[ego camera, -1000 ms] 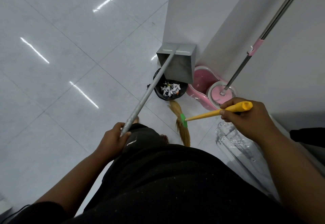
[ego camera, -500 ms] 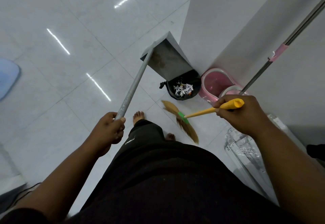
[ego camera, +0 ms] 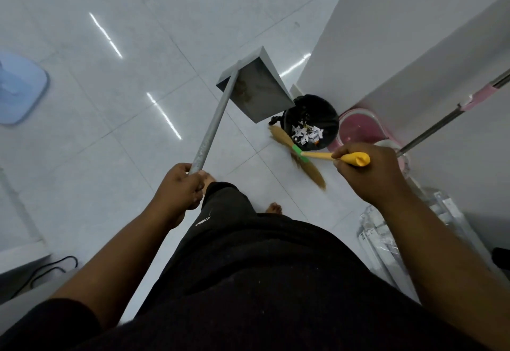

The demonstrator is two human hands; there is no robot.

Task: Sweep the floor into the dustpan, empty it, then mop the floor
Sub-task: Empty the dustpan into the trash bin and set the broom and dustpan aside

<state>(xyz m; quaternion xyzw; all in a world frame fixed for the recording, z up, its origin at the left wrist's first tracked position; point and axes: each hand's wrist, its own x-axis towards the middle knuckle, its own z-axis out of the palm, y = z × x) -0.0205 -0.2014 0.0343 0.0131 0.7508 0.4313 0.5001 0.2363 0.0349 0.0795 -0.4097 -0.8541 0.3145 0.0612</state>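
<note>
Black top, black trousers [ego camera: 229,212] with white logo, barefoot.

Grey dustpan [ego camera: 255,90] tilted beside bin [ego camera: 328,119] holding paper scraps [ego camera: 306,134].

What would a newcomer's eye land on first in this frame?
A grey long-handled dustpan hangs tilted near mid-frame, its handle gripped by the left hand. Just to its right stands a black bin with white paper scraps inside. The right hand grips a yellow-handled broom whose bristles reach the floor beside the bin, and a pink mop bucket sits by the wall.
</note>
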